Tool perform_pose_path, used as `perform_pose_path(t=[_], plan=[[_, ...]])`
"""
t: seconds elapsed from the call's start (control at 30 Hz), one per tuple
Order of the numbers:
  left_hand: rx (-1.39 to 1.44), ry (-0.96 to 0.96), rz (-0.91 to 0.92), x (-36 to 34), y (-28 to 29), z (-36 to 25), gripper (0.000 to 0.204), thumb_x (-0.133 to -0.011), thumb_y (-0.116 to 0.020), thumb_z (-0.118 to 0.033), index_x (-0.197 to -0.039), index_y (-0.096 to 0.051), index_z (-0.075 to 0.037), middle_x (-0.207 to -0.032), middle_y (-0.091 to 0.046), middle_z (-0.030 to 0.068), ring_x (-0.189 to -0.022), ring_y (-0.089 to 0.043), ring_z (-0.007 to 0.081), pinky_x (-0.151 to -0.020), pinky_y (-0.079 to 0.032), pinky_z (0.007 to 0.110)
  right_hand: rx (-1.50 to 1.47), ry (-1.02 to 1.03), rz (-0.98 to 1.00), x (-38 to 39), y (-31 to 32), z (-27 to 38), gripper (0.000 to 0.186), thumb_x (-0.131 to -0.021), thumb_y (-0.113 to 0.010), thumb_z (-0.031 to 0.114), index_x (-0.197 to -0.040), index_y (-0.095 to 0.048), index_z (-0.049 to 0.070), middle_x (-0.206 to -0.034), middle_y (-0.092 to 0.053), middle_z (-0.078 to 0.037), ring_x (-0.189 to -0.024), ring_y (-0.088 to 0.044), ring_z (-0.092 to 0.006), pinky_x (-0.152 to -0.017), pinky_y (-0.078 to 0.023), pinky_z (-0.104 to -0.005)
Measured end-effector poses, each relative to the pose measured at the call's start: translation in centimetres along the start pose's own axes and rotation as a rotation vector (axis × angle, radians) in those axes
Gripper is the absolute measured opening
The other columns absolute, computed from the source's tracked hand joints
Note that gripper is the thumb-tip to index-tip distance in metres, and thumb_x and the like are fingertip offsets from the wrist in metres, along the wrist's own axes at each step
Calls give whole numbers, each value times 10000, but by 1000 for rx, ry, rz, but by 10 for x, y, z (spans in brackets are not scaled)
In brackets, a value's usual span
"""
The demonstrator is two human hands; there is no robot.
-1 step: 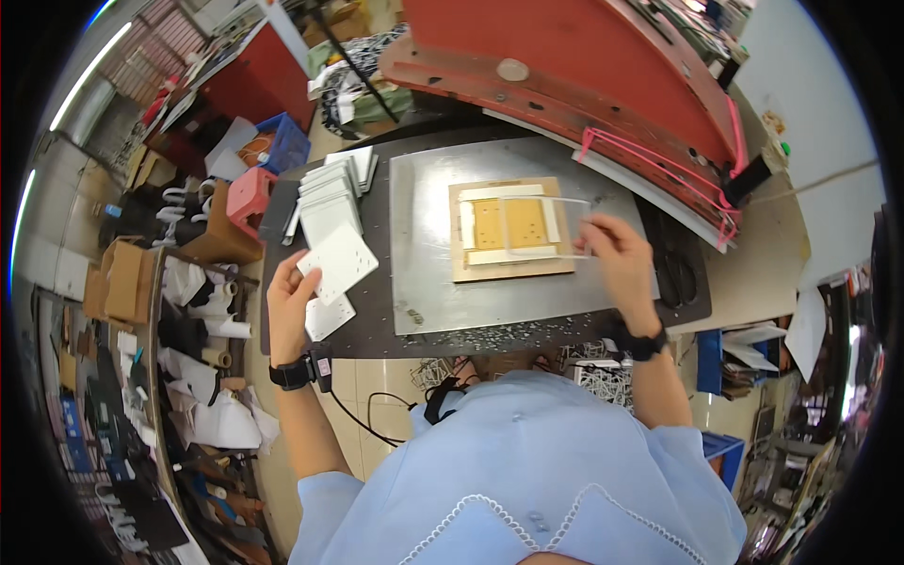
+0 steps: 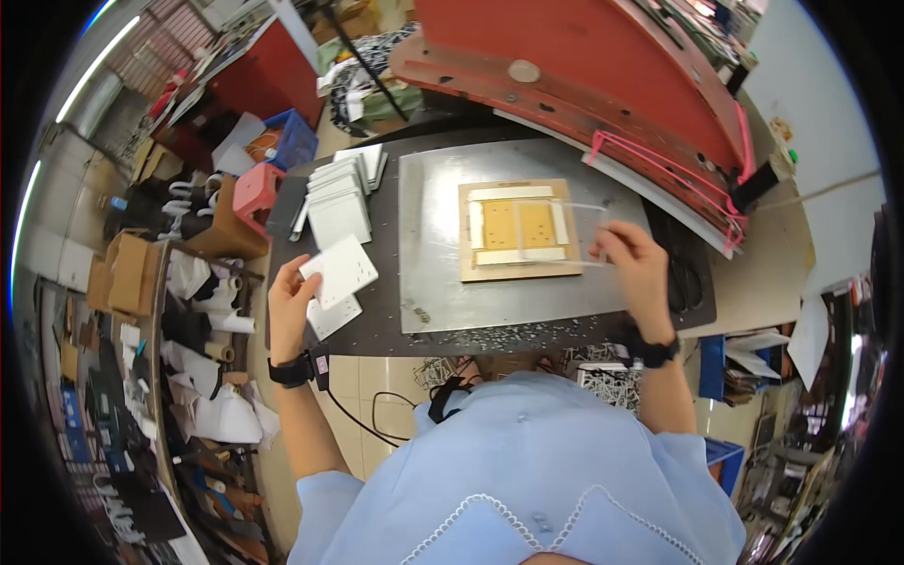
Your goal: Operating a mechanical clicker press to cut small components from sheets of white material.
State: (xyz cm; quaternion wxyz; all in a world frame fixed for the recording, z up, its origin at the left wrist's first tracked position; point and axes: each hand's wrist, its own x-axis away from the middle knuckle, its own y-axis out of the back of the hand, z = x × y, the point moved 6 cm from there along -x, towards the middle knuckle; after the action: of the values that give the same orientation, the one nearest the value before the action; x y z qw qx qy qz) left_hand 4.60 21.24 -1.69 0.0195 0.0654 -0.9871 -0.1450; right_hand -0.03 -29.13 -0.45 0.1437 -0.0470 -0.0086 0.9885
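My left hand (image 2: pixel 290 299) pinches a white card (image 2: pixel 341 273) with small holes near its edge. Another white card (image 2: pixel 336 318) lies partly under it on the dark tabletop. My right hand (image 2: pixel 640 273) grips a thin white square frame (image 2: pixel 579 204) by its right side. That frame overlaps the right part of a wooden cutting die (image 2: pixel 513 226), which has cream strips round a yellow centre. Under the die lies a metal plate (image 2: pixel 428 226). Beyond my left hand sits an overlapping stack of white cards (image 2: pixel 339 212).
A red machine (image 2: pixel 565 56) with pink cord (image 2: pixel 659 169) rises behind the plate. Small scraps (image 2: pixel 508 336) litter the table's near edge. Scissors (image 2: pixel 689 282) lie at the right. A pink stool (image 2: pixel 256 196) and a blue crate (image 2: pixel 294 139) stand at the far left.
My right hand and the white frame have moved slightly to the right. My left hand still holds the card in nearly the same place. The whole view has shifted a little.
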Motion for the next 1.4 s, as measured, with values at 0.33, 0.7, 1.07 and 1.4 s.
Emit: perform_pose_path(t=[0.33, 0.7, 1.07, 1.4], plan=[[-736, -181, -298, -79, -4, 33, 650, -766, -812, -380, -1220, -579, 23, -1121, -657, 192, -1043, -648, 311, -890, -503, 396, 626, -322, 338, 91, 129, 31, 150, -819, -677, 77, -894, -674, -53, -768, -675, -72, -721, -637, -117, -672, -479, -261], [-429, -142, -369, -102, 6, 40, 276, -874, -719, -236, -892, -676, 36, -808, -708, 105, -730, -656, 212, -726, -504, 325, 806, -312, 56, 135, 160, 40, 329, -888, -652, 103, -1194, -616, -9, -1001, -693, -137, -875, -639, -195, -810, -497, -307], [316, -199, 14, -8, -94, -56, 207, -984, -621, -187, -803, -611, -88, -714, -513, -93, -630, -384, -12, -534, -273, 191, 293, -239, 340, 64, 3, 33, 265, -965, -601, 149, -1172, -641, -13, -983, -706, -79, -837, -676, -119, -744, -522, -251], [-56, -322, 453, 39, -226, -69, 280, -989, -583, -171, -1196, -576, 18, -1130, -663, 119, -1001, -636, 210, -861, -497, 307, 107, -304, 284, 12, -28, -24, 274, -971, -629, 243, -1047, -625, -21, -788, -651, -43, -593, -598, -71, -484, -457, -203]])
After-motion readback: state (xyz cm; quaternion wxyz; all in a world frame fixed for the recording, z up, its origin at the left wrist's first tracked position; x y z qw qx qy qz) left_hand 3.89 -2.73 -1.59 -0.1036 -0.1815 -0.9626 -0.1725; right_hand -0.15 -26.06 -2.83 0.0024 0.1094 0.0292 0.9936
